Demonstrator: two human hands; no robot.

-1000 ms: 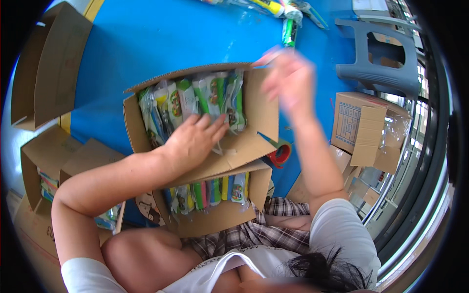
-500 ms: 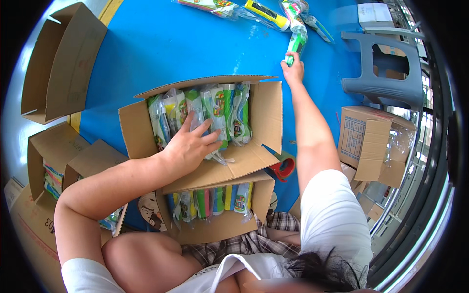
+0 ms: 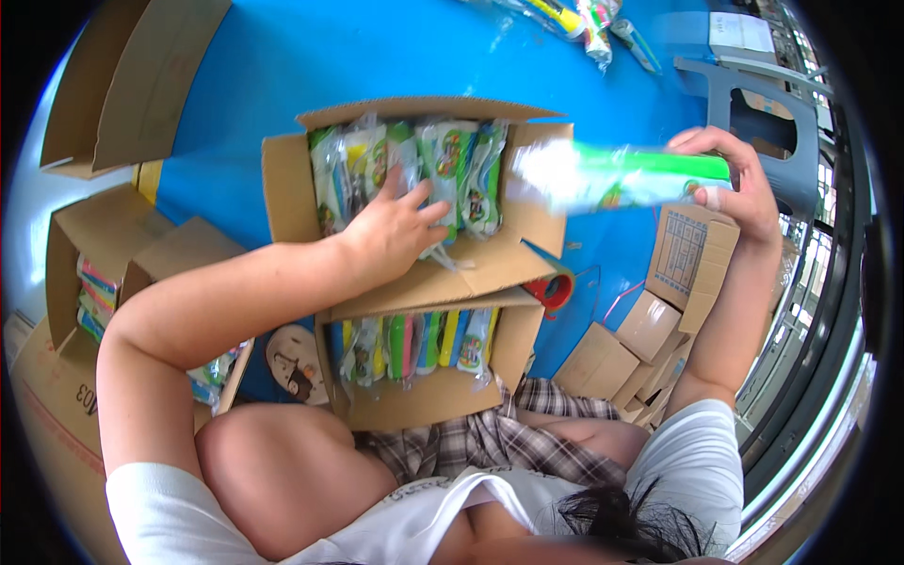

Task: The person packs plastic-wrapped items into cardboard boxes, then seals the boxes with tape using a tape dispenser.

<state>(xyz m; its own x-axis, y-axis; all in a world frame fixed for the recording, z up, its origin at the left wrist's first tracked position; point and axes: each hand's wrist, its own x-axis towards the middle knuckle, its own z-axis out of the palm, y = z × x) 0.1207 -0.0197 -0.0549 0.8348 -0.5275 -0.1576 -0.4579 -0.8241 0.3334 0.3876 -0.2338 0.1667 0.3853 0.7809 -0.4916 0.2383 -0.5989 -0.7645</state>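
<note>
Right hand (image 3: 739,184) has swung farther right, bringing one green packet (image 3: 659,169) with it, now in the upper right of the frame. Thumb and fingers are clamped on one end, leaving the blurry crinkled end free, pointing left. Left hand (image 3: 391,226) has its fingers spread apart over the packet row (image 3: 447,160) near centre, probably to steady it. Counts: one upper box (image 3: 452,282), one lower box (image 3: 424,410), one grey stool (image 3: 805,132). Row's maybe six packets, but some are hidden, so can't swear to it.

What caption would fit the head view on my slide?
Right hand holding a wrapped green packet; left hand over similar packets in an open cardboard box.
</note>
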